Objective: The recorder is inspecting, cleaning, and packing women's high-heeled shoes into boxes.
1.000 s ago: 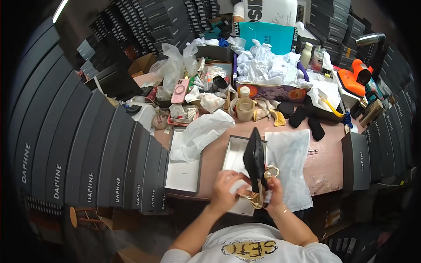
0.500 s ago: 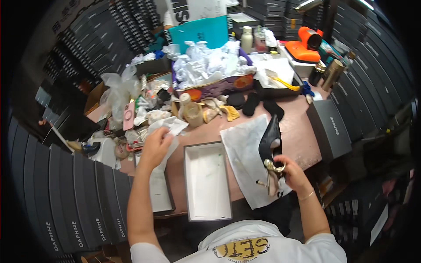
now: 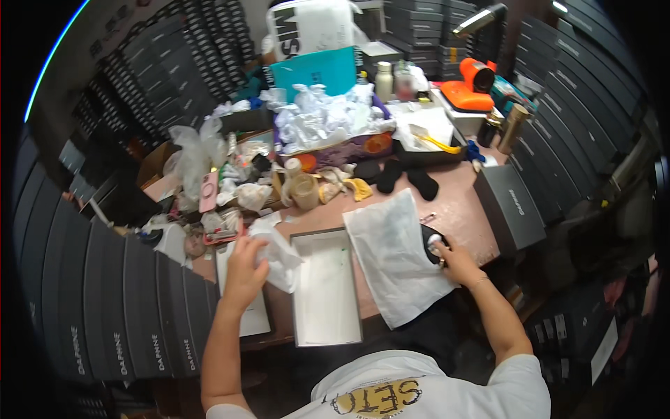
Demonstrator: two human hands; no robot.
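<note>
My left hand point(image 3: 244, 274) is closed on a thin white sheet point(image 3: 280, 260), cloth or paper, which hangs over the left rim of an open shoebox part point(image 3: 326, 286) with a white inside. On the right, my right hand point(image 3: 460, 265) grips a black shoe point(image 3: 431, 239); most of the shoe is hidden by the fingers and the tilted angle. The shoe is at the right edge of a flat white cloth bag point(image 3: 387, 251) spread over the table's front. Under my left forearm another white-lined box part point(image 3: 255, 314) is partly covered.
Beyond lie black pads point(image 3: 423, 183), a bottle point(image 3: 303, 190), a purple box point(image 3: 349, 150) of crumpled white paper and a black tray point(image 3: 436, 155). A grey shoebox point(image 3: 509, 208) stands right; stacked shoeboxes point(image 3: 105, 300) wall the left. An orange device point(image 3: 469, 91) sits at the back.
My right hand has turned the shoe and brought it up, so its gold-coloured heel part no longer shows. My left hand has drawn the white sheet down and nearer the box.
</note>
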